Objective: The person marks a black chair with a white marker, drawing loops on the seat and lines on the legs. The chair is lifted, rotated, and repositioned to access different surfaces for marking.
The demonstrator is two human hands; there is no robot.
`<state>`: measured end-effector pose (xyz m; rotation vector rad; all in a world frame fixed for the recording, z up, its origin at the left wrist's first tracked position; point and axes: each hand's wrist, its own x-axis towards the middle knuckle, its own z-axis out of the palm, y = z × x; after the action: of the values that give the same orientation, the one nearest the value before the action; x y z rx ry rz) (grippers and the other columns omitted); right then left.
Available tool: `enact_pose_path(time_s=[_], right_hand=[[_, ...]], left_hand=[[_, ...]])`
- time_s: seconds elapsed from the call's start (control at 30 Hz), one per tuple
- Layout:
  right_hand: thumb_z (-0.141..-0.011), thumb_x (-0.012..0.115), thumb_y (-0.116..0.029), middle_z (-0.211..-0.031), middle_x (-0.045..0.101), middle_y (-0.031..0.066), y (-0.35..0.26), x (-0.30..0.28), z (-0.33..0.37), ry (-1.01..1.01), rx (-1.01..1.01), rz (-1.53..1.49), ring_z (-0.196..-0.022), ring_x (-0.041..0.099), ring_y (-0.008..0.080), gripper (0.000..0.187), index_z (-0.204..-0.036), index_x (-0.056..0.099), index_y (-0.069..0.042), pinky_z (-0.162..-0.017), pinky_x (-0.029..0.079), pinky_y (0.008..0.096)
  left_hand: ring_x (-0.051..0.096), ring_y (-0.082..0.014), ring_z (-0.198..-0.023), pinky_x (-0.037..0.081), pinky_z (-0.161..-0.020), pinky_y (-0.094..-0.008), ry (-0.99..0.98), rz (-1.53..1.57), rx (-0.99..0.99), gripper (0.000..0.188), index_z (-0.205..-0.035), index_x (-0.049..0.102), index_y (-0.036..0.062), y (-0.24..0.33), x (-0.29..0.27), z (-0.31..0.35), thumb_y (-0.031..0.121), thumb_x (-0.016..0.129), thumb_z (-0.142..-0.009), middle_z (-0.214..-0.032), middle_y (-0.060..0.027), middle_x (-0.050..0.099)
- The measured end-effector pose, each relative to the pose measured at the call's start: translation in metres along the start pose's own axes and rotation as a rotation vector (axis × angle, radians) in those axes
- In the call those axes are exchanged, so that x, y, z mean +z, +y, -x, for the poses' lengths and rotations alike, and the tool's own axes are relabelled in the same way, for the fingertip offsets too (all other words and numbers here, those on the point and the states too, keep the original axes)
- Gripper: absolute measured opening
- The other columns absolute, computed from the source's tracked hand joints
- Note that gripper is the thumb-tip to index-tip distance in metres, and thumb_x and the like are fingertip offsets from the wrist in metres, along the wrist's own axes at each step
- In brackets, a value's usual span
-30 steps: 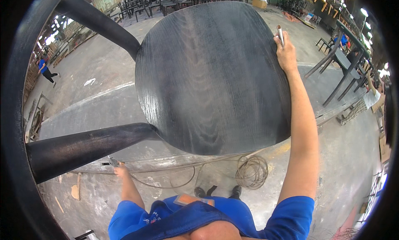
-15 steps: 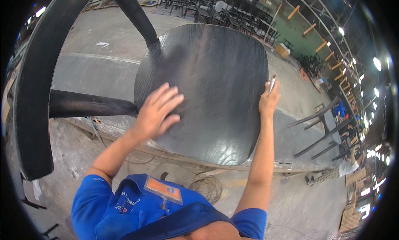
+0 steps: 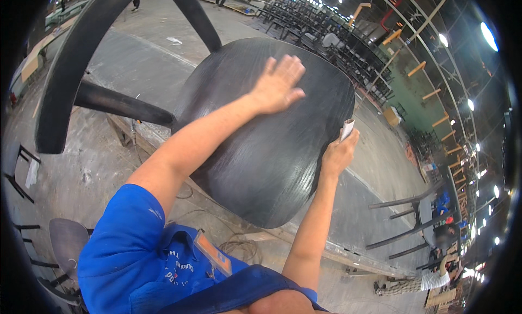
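There's the seat [image 3: 266, 156], dead centre over the grey surface [image 3: 348, 216], backrest [image 3: 76, 58] off to the left. And the left hand [image 3: 278, 85] has swept from the left edge to the far middle, so the work seems to have shifted there! Palm down, fingers unclenched, gripping nothing, arm stretched across. The right hand [image 3: 338, 153] clasps a pale roll [image 3: 347, 130] at the right edge, forearm angled up from near.

The left hand [image 3: 278, 89] lies over the dark seat [image 3: 258, 164].
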<state>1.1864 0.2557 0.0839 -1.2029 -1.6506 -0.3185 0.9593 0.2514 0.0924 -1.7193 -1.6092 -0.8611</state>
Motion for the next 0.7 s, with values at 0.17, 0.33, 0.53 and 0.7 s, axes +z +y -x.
enact_pose_path(time_s=[0.17,0.33,0.53,0.7], right_hand=[[-0.080,0.051,0.003,-0.114,0.053,0.0182,-0.001,0.003,-0.002,0.040,-0.006,-0.030,-0.091,0.058,0.0430,0.036,-0.115,0.042,-0.001,-0.072,0.048,0.0499],[-0.091,0.051,-0.014,-0.099,0.060,0.0193,0.001,0.013,-0.005,0.172,0.018,-0.047,-0.088,0.060,0.0392,0.024,-0.111,0.044,-0.002,-0.070,0.048,0.0452],[-0.096,0.045,-0.023,-0.092,0.063,0.0197,0.006,0.025,-0.012,0.138,0.175,-0.222,-0.083,0.061,0.0399,0.025,-0.109,0.044,-0.002,-0.067,0.046,0.0458],[-0.096,0.045,-0.027,-0.089,0.062,0.0236,0.011,0.034,-0.018,0.133,0.185,-0.202,-0.081,0.061,0.0417,0.027,-0.108,0.044,-0.003,-0.065,0.045,0.0477]], left_hand=[[0.018,-0.0287,-0.139,0.012,-0.111,-0.0527,-0.055,0.111,0.188,0.063,-0.142,0.031,0.0158,-0.006,-0.007,0.016,0.052,0.040,-0.091,-0.149,-0.0078,0.025],[0.015,-0.0297,-0.140,0.012,-0.111,-0.0522,0.028,-0.041,-0.269,0.063,-0.142,0.030,0.0185,-0.082,-0.006,0.008,0.054,0.039,-0.091,-0.150,-0.0073,0.024],[0.011,-0.0289,-0.141,0.008,-0.111,-0.0528,-0.001,-0.064,-0.341,0.060,-0.143,0.026,0.0107,-0.043,0.027,-0.022,0.048,0.027,-0.096,-0.151,-0.0134,0.018],[0.015,-0.0287,-0.140,0.009,-0.110,-0.0536,-0.053,0.151,0.125,0.057,-0.141,0.031,0.0094,0.046,0.042,-0.020,0.042,0.034,-0.095,-0.149,-0.0138,0.022]])
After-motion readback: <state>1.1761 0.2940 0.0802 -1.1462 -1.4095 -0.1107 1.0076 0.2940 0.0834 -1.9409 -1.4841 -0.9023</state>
